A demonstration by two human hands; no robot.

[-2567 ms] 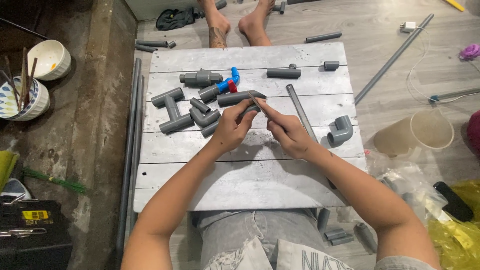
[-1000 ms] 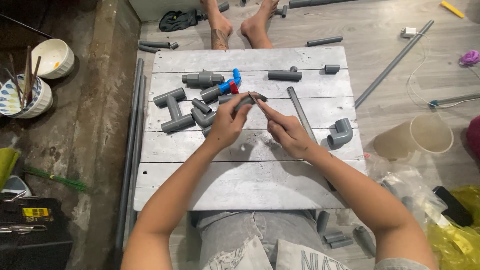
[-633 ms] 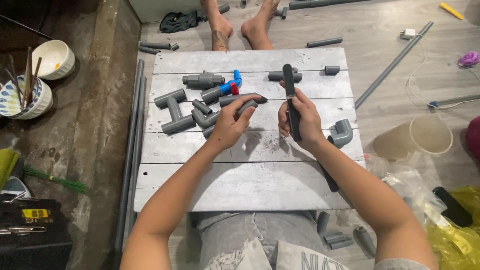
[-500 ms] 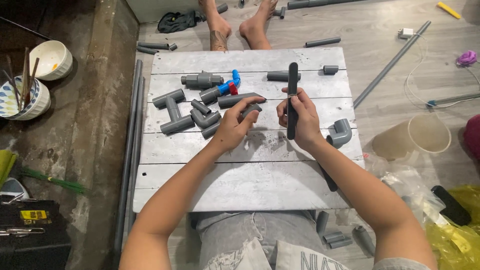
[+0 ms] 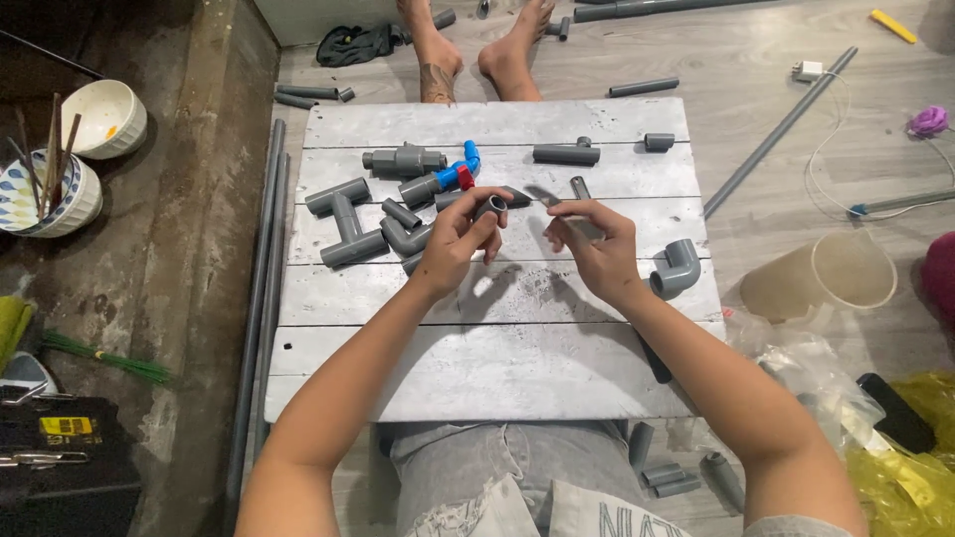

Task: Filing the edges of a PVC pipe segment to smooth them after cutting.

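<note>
My left hand (image 5: pixel 450 247) is closed on a short grey pipe piece (image 5: pixel 489 207), held just above the grey plank board (image 5: pixel 497 348) with its open end up. Just to its right, my right hand (image 5: pixel 600 254) pinches a thin grey blade-like tool (image 5: pixel 545 196) whose tip points left toward the pipe piece. A flat grey strip (image 5: pixel 580 185) shows beyond the right fingers; whether it is held I cannot tell. Grey tee and elbow fittings (image 5: pixel 348 224) lie left of my left hand, beside a blue valve with a red handle (image 5: pixel 461 171).
A grey elbow (image 5: pixel 679 267) lies right of my right hand. Another person's bare feet (image 5: pixel 438 60) rest beyond the board. Long pipes (image 5: pixel 264 298) run along the left edge. Bowls (image 5: pixel 104 114) stand far left, and a translucent tub (image 5: pixel 836 273) and yellow bags (image 5: pixel 910 467) sit right.
My right hand stopped working the tool against the pipe end, raised a long dark bar upright, then lowered it to the board. My left hand turned the pipe piece's open end upward.
</note>
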